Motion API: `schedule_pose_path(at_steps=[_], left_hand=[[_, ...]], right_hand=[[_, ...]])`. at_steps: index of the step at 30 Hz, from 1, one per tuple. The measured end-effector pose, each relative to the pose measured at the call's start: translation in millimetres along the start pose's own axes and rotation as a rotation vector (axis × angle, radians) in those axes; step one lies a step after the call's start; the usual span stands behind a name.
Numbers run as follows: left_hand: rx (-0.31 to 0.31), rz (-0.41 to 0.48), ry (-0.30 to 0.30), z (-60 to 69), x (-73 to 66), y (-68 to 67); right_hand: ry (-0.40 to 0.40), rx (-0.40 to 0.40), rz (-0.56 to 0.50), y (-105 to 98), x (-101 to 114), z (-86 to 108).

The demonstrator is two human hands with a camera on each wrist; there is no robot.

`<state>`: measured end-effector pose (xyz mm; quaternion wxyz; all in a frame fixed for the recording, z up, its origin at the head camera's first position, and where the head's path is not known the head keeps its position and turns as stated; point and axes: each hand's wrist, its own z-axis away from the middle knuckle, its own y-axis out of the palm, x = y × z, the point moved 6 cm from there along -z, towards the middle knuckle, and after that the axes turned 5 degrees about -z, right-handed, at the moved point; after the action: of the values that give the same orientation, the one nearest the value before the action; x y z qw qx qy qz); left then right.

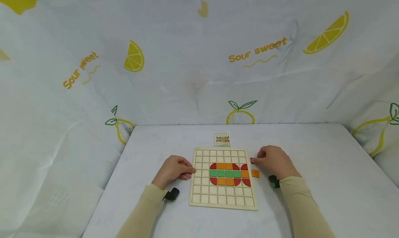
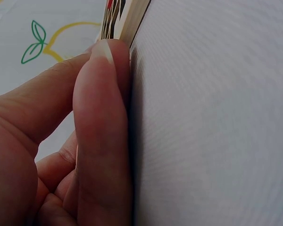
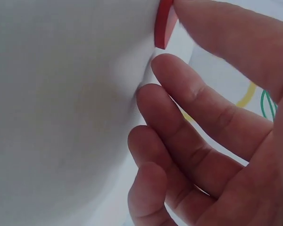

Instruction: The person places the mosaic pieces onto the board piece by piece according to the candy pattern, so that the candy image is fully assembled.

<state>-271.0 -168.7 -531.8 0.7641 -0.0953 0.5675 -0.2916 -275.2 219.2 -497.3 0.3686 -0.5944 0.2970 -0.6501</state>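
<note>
A square wooden grid board [image 1: 205, 198] lies on the table, with red, orange and green pieces set in its cells. At its left edge my left hand [image 1: 175, 168] pinches the rim between thumb and forefinger; the left wrist view shows the thumb [image 2: 101, 103] low along the tabletop. Right of the board, my right hand [image 1: 275, 160] has its thumb on a small red piece [image 1: 252, 160]. In the right wrist view that red piece [image 3: 163, 26] touches only the thumb, while the other fingers are loosely bent and apart from it. Its full shape is hidden.
An orange square piece [image 1: 255, 173] lies beside the board's right edge, near my right hand. Behind the board is a small pattern card [image 1: 222, 139] showing a similar coloured figure. A white cloth with lemon prints [image 1: 193, 75] hangs behind the white table [image 1: 324, 155].
</note>
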Motion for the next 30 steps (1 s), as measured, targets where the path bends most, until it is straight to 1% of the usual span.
schedule_pose_path(at_steps=[4,9,17,23,26,30], left_hand=[[-0.001,-0.004,-0.002,-0.5,0.4,0.4],[-0.005,-0.001,-0.004,-0.1,-0.8,-0.5],[-0.009,0.002,-0.01,1.5,-0.7,-2.6],[-0.009,0.006,-0.016,1.5,2.0,-2.9],[-0.009,0.012,-0.013,0.8,2.0,-2.3],[0.0,0.023,0.003,-1.0,0.9,1.1]], right_hand=[[0.05,-0.001,-0.004,-3.3,-3.7,1.7],[0.072,0.02,-0.022,-1.6,-1.2,0.1],[0.06,0.044,-0.044,2.5,0.8,-2.0],[0.079,0.051,-0.061,7.0,8.1,-1.9],[0.073,0.044,-0.056,6.5,9.3,-1.5],[0.046,0.019,-0.061,4.5,7.2,0.6]])
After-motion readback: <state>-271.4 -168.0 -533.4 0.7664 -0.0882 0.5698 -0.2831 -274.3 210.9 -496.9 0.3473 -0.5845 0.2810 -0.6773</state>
